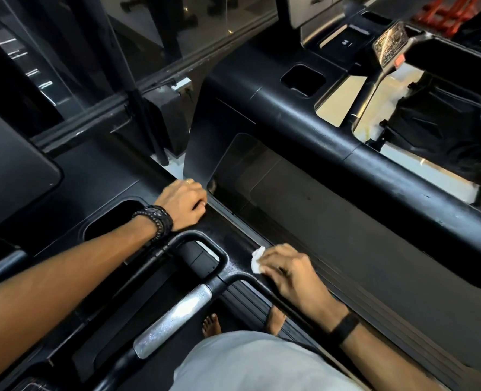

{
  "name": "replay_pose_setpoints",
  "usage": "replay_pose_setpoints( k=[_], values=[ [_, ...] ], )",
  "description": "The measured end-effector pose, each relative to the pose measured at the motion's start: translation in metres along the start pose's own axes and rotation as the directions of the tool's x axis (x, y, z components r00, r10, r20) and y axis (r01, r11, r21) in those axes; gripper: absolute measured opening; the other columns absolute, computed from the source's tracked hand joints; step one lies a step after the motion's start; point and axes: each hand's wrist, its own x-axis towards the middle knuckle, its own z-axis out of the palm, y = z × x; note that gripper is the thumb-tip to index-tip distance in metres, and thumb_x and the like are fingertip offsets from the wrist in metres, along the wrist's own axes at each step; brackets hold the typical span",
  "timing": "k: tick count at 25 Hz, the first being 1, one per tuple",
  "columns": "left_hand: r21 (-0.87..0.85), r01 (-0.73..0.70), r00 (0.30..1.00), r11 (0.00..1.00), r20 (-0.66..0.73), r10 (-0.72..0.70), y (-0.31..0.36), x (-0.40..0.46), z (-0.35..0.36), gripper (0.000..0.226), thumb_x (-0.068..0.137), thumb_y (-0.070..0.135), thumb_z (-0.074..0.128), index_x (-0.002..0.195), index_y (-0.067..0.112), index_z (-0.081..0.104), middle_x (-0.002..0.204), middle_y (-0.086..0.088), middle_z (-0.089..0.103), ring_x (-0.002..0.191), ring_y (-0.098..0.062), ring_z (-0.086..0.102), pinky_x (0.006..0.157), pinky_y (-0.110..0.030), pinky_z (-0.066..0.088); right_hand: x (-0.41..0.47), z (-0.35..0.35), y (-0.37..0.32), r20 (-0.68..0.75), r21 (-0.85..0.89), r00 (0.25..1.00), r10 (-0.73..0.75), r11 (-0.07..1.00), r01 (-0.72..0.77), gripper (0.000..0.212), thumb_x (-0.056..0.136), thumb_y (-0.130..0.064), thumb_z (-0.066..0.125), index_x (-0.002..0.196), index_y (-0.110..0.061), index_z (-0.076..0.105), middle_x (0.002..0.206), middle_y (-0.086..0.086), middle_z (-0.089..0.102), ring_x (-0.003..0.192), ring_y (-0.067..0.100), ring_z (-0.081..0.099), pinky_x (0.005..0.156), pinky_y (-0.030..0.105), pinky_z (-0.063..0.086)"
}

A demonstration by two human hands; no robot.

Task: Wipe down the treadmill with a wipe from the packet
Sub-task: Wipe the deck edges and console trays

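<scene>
- Pressing down on the black treadmill point(304, 114) frame, the right hand point(287, 273) reaches in from lower right, wrist bent, knuckles up, a dark band on the wrist.
- Right fingers point(273, 256) curled over a crumpled white wipe point(257, 259); most of the wipe is hidden under them, a bunched lobe pokes out at the fingertips.
- Wipe sits against the glossy black rail at the junction where the looped handle bar point(205, 241) meets the side of the console; fine wet specks or droplets show on the plastic just beside it.
- Left hand point(184, 203) stretched forward across the console, forearm long in view, several dark bracelets point(157, 221) stacked at the wrist, a ring on one finger.
- Left fingers curled down over the console's edge, gripping or resting there; how tightly, cannot tell.
- Hands well apart, left farther forward than right.
- Treadmill: matte black mouldings, a recessed cup pocket point(115, 218) near the left wrist, a silver grip sensor point(174, 323) on the handle bar, ribbed dark belt deck below.
- Bare feet point(212, 325) visible on the deck beneath light grey clothing.
- No packet in view.
</scene>
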Motion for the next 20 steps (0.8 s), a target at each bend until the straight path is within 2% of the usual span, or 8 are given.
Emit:
replay_pose_setpoints(
  k=[2,3,5,8,11,15,18,20],
  values=[
    [0.02,0.04,0.999,0.999,-0.016,-0.04,-0.012,0.0,-0.002,0.047,0.08,0.042,0.028,0.083,0.018,0.068,0.086,0.001,0.067,0.089,-0.025,0.059,0.084,-0.039,0.041,0.027,0.005,0.01,-0.043,-0.023,0.997,0.067,0.997,-0.068,0.01,0.091,-0.008,0.067,0.086,-0.009,0.075,0.089,0.001,0.071,0.086,0.018,0.064,0.08,0.04,0.053],
    [0.025,0.047,0.999,0.999,-0.029,-0.046,-0.011,0.0,0.001,0.046,0.08,0.041,0.028,0.083,0.017,0.067,0.085,0.001,0.066,0.088,-0.024,0.058,0.083,-0.039,0.038,0.04,0.014,0.005,-0.042,-0.026,0.997,0.072,0.997,-0.073,0.01,0.088,-0.004,0.068,0.085,-0.009,0.076,0.088,0.002,0.071,0.085,0.018,0.064,0.08,0.04,0.053],
    [0.029,0.05,0.998,0.998,-0.041,-0.049,-0.006,0.002,0.005,0.047,0.08,0.04,0.027,0.083,0.017,0.068,0.085,0.002,0.066,0.087,-0.023,0.056,0.082,-0.037,0.034,0.054,0.033,-0.011,-0.03,-0.02,0.999,0.032,0.999,-0.033,0.009,0.086,-0.002,0.069,0.087,-0.008,0.076,0.09,0.003,0.07,0.085,0.019,0.063,0.08,0.034,0.051],
    [0.005,0.084,0.995,0.996,-0.053,-0.083,-0.005,-0.002,0.008,0.049,0.081,0.04,0.027,0.086,0.017,0.07,0.086,0.003,0.067,0.088,-0.021,0.054,0.082,-0.036,0.034,0.029,0.032,-0.015,0.0,0.014,0.999,-0.043,0.999,0.043,0.008,0.09,-0.01,0.069,0.092,-0.009,0.077,0.097,0.0,0.068,0.091,0.013,0.059,0.082,0.022,0.047],
    [-0.015,0.115,0.992,0.993,-0.052,-0.116,-0.005,-0.001,0.005,0.049,0.082,0.041,0.028,0.086,0.017,0.071,0.087,0.004,0.067,0.088,-0.02,0.053,0.083,-0.036,0.035,0.035,0.02,-0.004,-0.049,0.037,0.999,0.004,0.999,-0.002,0.008,0.091,-0.012,0.069,0.09,-0.01,0.077,0.094,-0.001,0.069,0.09,0.01,0.059,0.083,0.024,0.048],
    [-0.014,0.113,0.992,0.993,-0.054,-0.114,-0.004,-0.003,0.008,0.052,0.081,0.043,0.026,0.086,0.017,0.071,0.087,0.004,0.067,0.09,-0.019,0.053,0.086,-0.037,0.036,0.073,0.044,-0.02,0.01,-0.021,0.999,-0.037,0.999,0.037,0.007,0.089,-0.004,0.069,0.09,-0.007,0.076,0.094,0.003,0.069,0.089,0.014,0.059,0.082,0.023,0.046],
    [-0.025,0.129,0.99,0.991,-0.058,-0.131,-0.003,-0.004,0.007,0.048,0.083,0.04,0.03,0.087,0.017,0.071,0.088,0.004,0.068,0.091,-0.02,0.053,0.086,-0.037,0.036,0.046,0.036,-0.016,0.044,0.002,0.994,-0.101,0.995,0.101,0.008,0.093,-0.009,0.068,0.094,-0.009,0.076,0.098,-0.002,0.067,0.092,0.012,0.058,0.08,0.02,0.046],
    [-0.024,0.138,0.989,0.99,-0.054,-0.139,-0.002,-0.002,0.005,0.04,0.084,0.036,0.037,0.087,0.016,0.072,0.089,0.003,0.068,0.092,-0.021,0.054,0.087,-0.037,0.035,0.043,0.027,-0.007,0.006,0.035,0.998,-0.07,0.997,0.069,0.008,0.093,-0.01,0.068,0.093,-0.01,0.076,0.097,-0.002,0.068,0.092,0.01,0.059,0.082,0.024,0.048]
  ],
)
